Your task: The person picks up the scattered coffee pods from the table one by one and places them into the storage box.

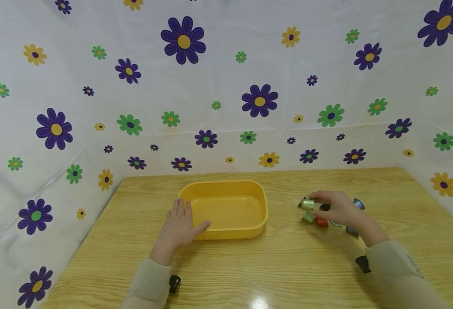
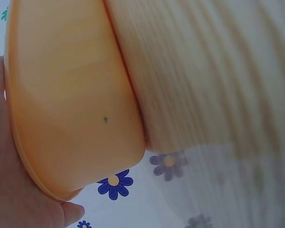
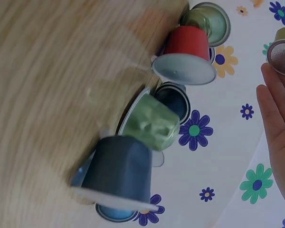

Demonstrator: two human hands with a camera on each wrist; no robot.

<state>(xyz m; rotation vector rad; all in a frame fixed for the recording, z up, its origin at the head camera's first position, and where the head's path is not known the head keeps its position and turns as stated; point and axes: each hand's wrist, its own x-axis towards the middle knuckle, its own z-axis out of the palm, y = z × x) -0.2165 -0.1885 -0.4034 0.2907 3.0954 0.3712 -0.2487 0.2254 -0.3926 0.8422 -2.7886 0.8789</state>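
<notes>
My left hand (image 1: 178, 229) rests on the left front corner of the yellow plastic tray (image 1: 230, 234), fingers straight over its rim and thumb along the front edge. In the left wrist view the tray's outer wall (image 2: 76, 95) fills much of the picture beside the hand. My right hand (image 1: 340, 210) pinches a light green coffee capsule (image 1: 307, 204) at its fingertips, over a small group of capsules. Among these lie another green capsule (image 1: 308, 217), a red capsule (image 1: 321, 222), a blue capsule (image 1: 359, 204) and a dark grey-blue capsule (image 3: 118, 166). The hand partly hides the group.
The tray's floor (image 1: 226, 212) is bare. The wooden table (image 1: 249, 270) runs back to a white sheet (image 1: 218, 77) printed with flowers, which also hangs at both sides. Black straps (image 1: 174, 283) show by the cuffs.
</notes>
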